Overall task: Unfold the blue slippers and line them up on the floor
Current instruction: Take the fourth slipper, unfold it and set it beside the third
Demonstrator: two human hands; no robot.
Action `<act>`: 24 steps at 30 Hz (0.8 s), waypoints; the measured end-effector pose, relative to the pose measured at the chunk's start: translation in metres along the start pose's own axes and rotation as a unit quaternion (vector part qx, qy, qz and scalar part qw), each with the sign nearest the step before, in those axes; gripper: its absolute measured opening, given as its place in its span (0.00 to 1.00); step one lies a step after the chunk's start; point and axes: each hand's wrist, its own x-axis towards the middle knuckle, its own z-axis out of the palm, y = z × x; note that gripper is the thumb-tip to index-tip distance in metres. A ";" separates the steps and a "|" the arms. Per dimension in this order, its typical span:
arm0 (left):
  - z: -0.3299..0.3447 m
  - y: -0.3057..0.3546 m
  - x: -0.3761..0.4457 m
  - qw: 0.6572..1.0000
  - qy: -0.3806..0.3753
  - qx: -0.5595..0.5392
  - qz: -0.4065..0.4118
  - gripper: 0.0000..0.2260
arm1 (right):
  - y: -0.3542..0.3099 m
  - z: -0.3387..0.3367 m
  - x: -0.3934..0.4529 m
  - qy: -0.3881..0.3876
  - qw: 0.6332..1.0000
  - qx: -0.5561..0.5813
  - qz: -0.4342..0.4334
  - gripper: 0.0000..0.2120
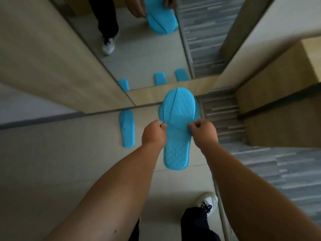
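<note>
Blue slipper (177, 136) is held up in the air in front of the person, sole side away, toe end pointing toward the mirror (147, 58) on the wall ahead. Quilted upper strap still lies flat against the insole, with a diagonal crease across it: not yet opened out. Left hand (153, 134) and right hand (203, 133) sit on opposite sides of the slipper at the strap's rear edge. Each grip is a pinch, thumb and fingertips closed on the strap's edge, remaining fingers curled in. Holding both sides at once looks meant to pull the strap away from the insole evenly, so the foot opening forms without twisting.

A second blue slipper (127, 128) lies on the floor (52, 153) to the left, toe close to the base of the wall, heel toward the person. Its strap shows a fold line; whether it is fully opened I cannot tell. It probably sets the line for the rest, toe toward the wall.

The mirror shows the held slipper and hands repeated at the top, plus slipper ends along its bottom edge; how many slippers really lie there is unclear from reflections alone.

Person's shoe (207, 202) stands on the pale floor near the strip where grey striped carpet (278, 171) begins on the right.

Judgement: unfolding stage, placement of this slipper beside the first still pending.
</note>
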 end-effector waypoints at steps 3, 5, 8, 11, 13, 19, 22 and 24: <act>-0.055 -0.067 0.011 0.999 0.025 -0.015 -0.025 0.11 | -0.041 0.076 -0.024 -0.017 1.000 -0.013 -0.004 0.06; -0.088 -0.111 0.015 0.999 0.029 -0.024 -0.038 0.11 | -0.065 0.125 -0.039 -0.027 0.999 -0.018 -0.004 0.06; -0.132 -0.174 0.023 0.997 0.046 -0.030 -0.059 0.12 | -0.096 0.193 -0.056 -0.051 0.998 -0.027 -0.012 0.06; -0.166 -0.222 0.031 0.994 0.076 -0.030 -0.079 0.12 | -0.122 0.248 -0.069 -0.072 0.996 -0.045 -0.031 0.07; -0.181 -0.246 0.035 0.991 0.088 -0.036 -0.093 0.12 | -0.135 0.276 -0.075 -0.084 0.994 -0.052 -0.040 0.07; -0.200 -0.290 0.061 0.985 0.122 -0.051 -0.111 0.10 | -0.155 0.328 -0.069 -0.114 0.989 -0.084 -0.050 0.07; -0.199 -0.308 0.075 0.983 0.124 -0.052 -0.128 0.09 | -0.157 0.350 -0.058 -0.127 0.986 -0.099 -0.053 0.07; -0.196 -0.317 0.091 0.981 0.127 -0.056 -0.134 0.09 | -0.157 0.365 -0.047 -0.132 0.983 -0.113 -0.052 0.08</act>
